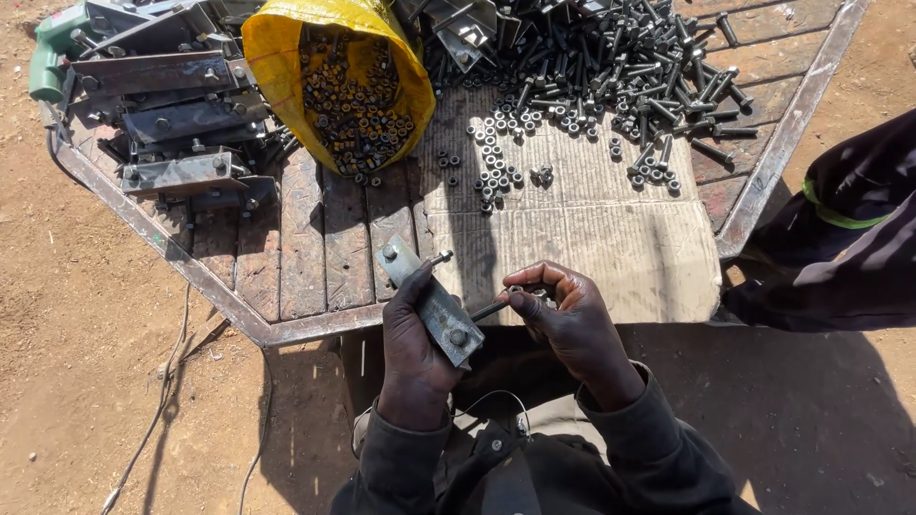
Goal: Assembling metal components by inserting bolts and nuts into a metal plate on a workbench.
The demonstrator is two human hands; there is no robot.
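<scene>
I see the left hand (415, 334) closed around a flat grey steel bracket (434, 303), held tilted over the table's near edge. The bracket is oblong, dull and scuffed; one bolt head shows at its lower end, another near the top, and a short stud sticks out sideways at the upper corner. The right hand (563, 315) pinches a dark bolt (489, 310) between thumb and fingers, its tip touching the bracket's side. Beyond the hands, worn cardboard (592, 238) lies on the plank table (305, 248). Loose nuts (496, 157) are scattered on it. Farther back: a yellow sack (277, 57) of nuts, stacked brackets (172, 124) to its left, a bolt pile (620, 67) to its right. A dark sleeve (849, 238) shows at the right edge.
</scene>
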